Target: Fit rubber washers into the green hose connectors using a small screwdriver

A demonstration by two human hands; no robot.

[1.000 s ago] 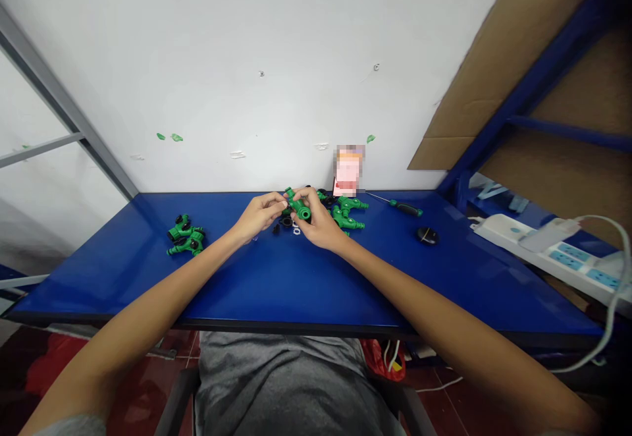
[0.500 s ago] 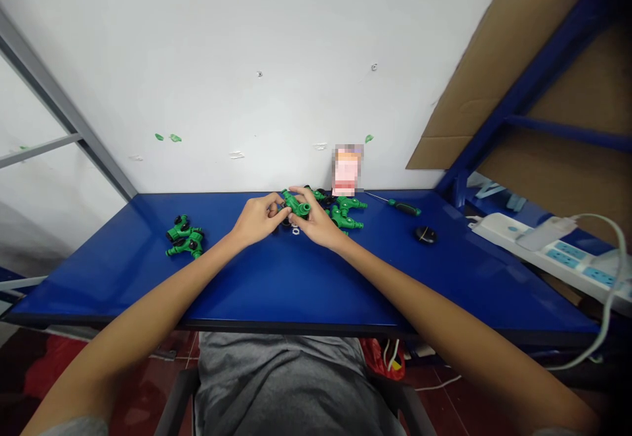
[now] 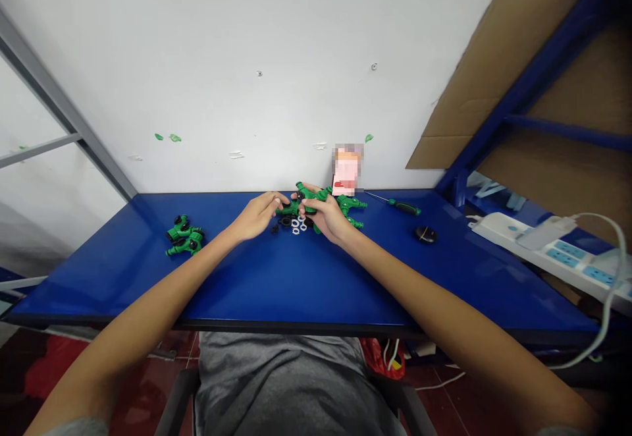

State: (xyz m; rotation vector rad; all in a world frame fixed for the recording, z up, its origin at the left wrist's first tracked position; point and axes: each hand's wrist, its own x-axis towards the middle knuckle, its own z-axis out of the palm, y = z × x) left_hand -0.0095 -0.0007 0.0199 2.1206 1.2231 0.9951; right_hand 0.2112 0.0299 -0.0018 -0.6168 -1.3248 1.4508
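Note:
My right hand (image 3: pixel 328 215) is closed around a green plastic hose splitter (image 3: pixel 313 193), raised a little above the table. My left hand (image 3: pixel 259 215) is just to its left, its thumb and fingertips pressed together; whatever they pinch is too small to make out. Beneath and between the hands lie another green hose fitting (image 3: pixel 289 209), several white ring washers (image 3: pixel 296 225) and small black parts (image 3: pixel 275 229). More green hose splitters (image 3: pixel 351 204) lie right of my right hand, partly covered by it.
Green splitters with black parts (image 3: pixel 185 237) lie on the left of the blue table (image 3: pixel 296 284). On the right are a screwdriver (image 3: pixel 405 207), a small black object (image 3: pixel 425 234) and a white power strip (image 3: pixel 557 251). A blurred upright pink item (image 3: pixel 347 169) leans by the white wall.
My left hand has let go of the green splitter and drawn slightly left. My right hand has moved right with the splitter, turning it and uncovering the white washers.

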